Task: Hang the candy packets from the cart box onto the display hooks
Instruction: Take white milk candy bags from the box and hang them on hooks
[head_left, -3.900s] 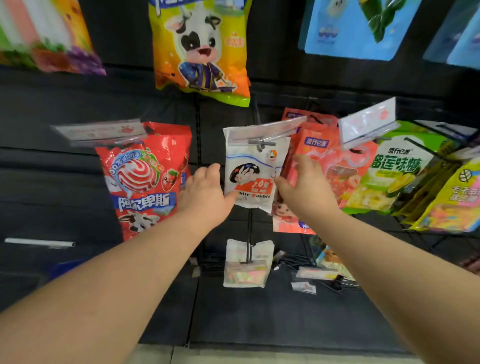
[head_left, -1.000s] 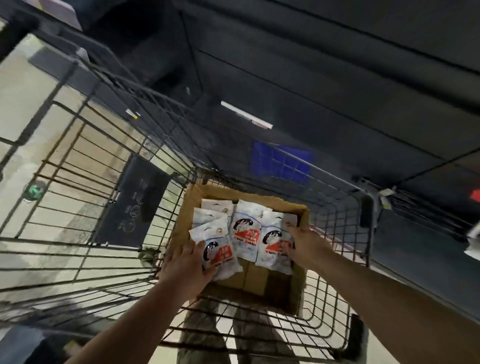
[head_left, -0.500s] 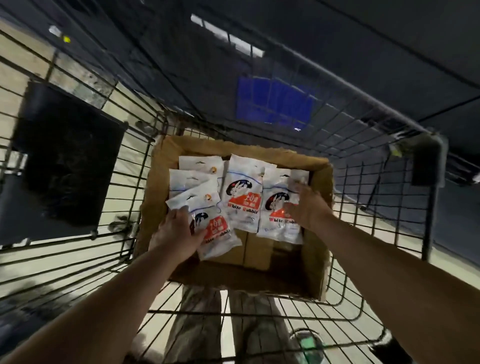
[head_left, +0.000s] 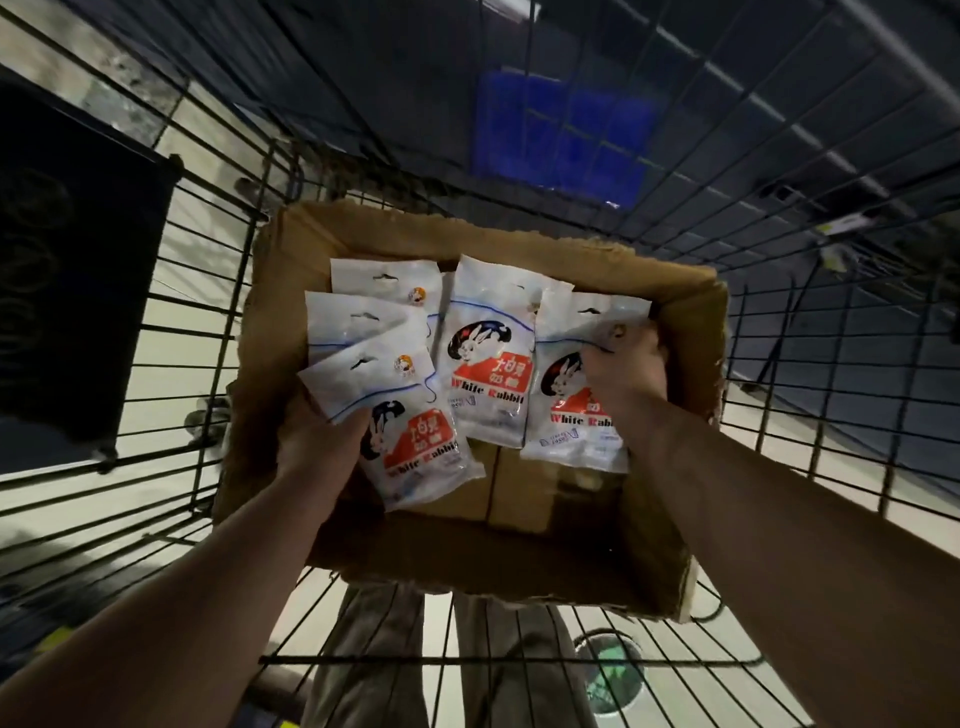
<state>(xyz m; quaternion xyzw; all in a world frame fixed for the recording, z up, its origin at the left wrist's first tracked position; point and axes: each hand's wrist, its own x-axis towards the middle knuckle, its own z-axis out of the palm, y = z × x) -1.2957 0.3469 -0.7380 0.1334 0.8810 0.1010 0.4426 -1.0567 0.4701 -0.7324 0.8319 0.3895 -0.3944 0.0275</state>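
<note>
Inside the cardboard box, left hand grips one candy packet, right hand pinches another; three unhung packets remain.

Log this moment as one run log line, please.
stage: picking from cardboard box in cart | left hand: gripping tilted front-left packet | right hand: gripping right packet | middle packet: untouched

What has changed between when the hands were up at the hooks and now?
Both hands left the display hooks and came down into the cardboard box in the cart. The left hand now has a grip on the front-left packet; the right hand grasps the rightmost packet. Over the last second, the packets in the box stayed roughly where they were.
</note>
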